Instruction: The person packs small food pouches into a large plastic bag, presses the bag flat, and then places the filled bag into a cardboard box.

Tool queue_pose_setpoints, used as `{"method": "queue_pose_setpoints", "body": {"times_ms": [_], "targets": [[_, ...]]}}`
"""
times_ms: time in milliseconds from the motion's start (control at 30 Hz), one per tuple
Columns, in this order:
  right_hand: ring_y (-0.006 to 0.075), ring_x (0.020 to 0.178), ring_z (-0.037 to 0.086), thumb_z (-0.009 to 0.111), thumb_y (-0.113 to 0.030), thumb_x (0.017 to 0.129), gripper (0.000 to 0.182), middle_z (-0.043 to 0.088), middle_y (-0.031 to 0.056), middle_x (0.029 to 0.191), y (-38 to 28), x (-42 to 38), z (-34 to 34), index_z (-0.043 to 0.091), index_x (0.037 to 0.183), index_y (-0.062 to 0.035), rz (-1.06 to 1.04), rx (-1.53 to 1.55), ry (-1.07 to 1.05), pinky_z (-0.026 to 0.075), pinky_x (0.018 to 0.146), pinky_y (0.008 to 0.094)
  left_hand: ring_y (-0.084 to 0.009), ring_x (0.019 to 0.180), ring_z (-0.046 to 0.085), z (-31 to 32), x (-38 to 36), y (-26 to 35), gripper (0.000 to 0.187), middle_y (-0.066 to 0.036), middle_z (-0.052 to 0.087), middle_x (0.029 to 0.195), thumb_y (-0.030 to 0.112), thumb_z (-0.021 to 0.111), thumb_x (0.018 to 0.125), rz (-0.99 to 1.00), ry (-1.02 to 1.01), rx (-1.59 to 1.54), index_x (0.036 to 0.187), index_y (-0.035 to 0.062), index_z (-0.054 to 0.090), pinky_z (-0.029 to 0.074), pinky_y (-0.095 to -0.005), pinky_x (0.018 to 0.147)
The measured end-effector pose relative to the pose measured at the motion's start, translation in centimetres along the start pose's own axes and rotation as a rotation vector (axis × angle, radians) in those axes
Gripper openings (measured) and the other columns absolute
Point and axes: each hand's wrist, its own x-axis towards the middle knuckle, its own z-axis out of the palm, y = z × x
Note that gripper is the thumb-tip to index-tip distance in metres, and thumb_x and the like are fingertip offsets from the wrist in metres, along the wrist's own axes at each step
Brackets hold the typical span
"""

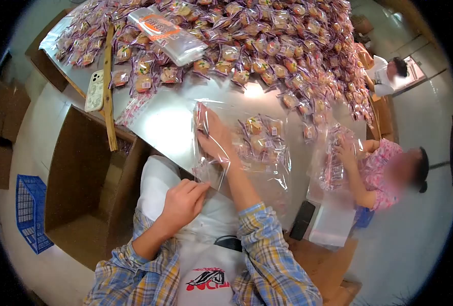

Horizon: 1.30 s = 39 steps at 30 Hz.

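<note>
A large clear plastic bag (262,178) lies on the metal table in front of me, with several wrapped cakes (259,135) inside it. My right hand (215,135) reaches into the bag at its left side. Its fingers are curled round what looks like one more wrapped cake, partly hidden by the hand and the shiny film. My left hand (184,204) is closed at the near left edge of the bag, pinching the film between thumb and fingers.
Many wrapped cakes (272,46) cover the far table, with a printed plastic bag pack (168,35) on top. A wooden strip (108,92) and a phone (95,91) lie at the left edge. Below stand a cardboard box (78,194) and blue crate (29,211). A co-worker (384,173) handles another bag at right.
</note>
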Motion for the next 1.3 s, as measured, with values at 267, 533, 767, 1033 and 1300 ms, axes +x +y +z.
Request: {"method": "queue_pose_setpoints", "body": {"times_ms": [267, 533, 767, 1033, 1300], "targets": [[0.038, 0.111, 0.068, 0.072, -0.021, 0.088, 0.076, 0.063, 0.0196, 0.133, -0.2, 0.3, -0.7, 0.039, 0.156, -0.0111, 0.176, 0.218, 0.043, 0.054, 0.095, 0.0461, -0.0288, 0.088, 0.066, -1.6, 0.5, -0.6, 0.046, -0.012, 0.069, 0.099, 0.014, 0.085, 0.079, -0.046, -0.052, -0.184, 0.12, 0.0026, 0.069, 0.054, -0.0388, 0.075], [0.024, 0.104, 0.066, 0.081, -0.012, 0.083, 0.075, 0.059, 0.0159, 0.132, 2.9, -1.1, 1.5, 0.048, 0.148, -0.0016, 0.034, 0.422, 0.217, 0.055, 0.09, 0.0363, -0.0328, 0.134, 0.052, -2.7, 4.1, -4.8, 0.088, -0.018, 0.052, 0.146, 0.028, 0.089, 0.08, -0.286, -0.036, -0.444, 0.151, 0.0033, 0.045, 0.047, -0.0431, 0.108], [0.0255, 0.09, 0.067, 0.082, -0.027, 0.084, 0.079, 0.066, 0.0165, 0.116, 1.8, -1.7, 1.5, 0.047, 0.149, 0.0004, 0.087, 0.25, 0.246, 0.056, 0.083, 0.0378, -0.0275, 0.138, 0.05, 3.1, 10.9, -13.4, 0.068, -0.019, 0.047, 0.155, 0.024, 0.07, 0.1, -0.541, 0.179, -0.574, 0.156, 0.0002, 0.039, 0.046, -0.0385, 0.11], [0.0332, 0.1, 0.065, 0.079, -0.025, 0.081, 0.077, 0.066, 0.0194, 0.116, 0.8, -1.9, 0.2, 0.05, 0.149, -0.0036, 0.046, 0.199, 0.117, 0.054, 0.091, 0.0423, -0.0219, 0.133, 0.054, 4.6, 15.1, -16.2, 0.062, -0.018, 0.052, 0.152, 0.018, 0.066, 0.103, -0.528, 0.122, -0.833, 0.155, -0.0036, 0.04, 0.044, -0.0332, 0.111], [0.0354, 0.113, 0.063, 0.078, -0.024, 0.083, 0.066, 0.066, 0.021, 0.115, 1.2, -2.0, 0.7, 0.059, 0.144, -0.0076, 0.134, 0.134, 0.162, 0.055, 0.094, 0.0444, -0.0077, 0.088, 0.058, 5.3, 13.8, -13.3, 0.048, -0.003, 0.067, 0.108, 0.016, 0.062, 0.104, -0.395, 0.254, -0.728, 0.148, -0.0008, 0.052, 0.05, -0.0235, 0.079]]}}
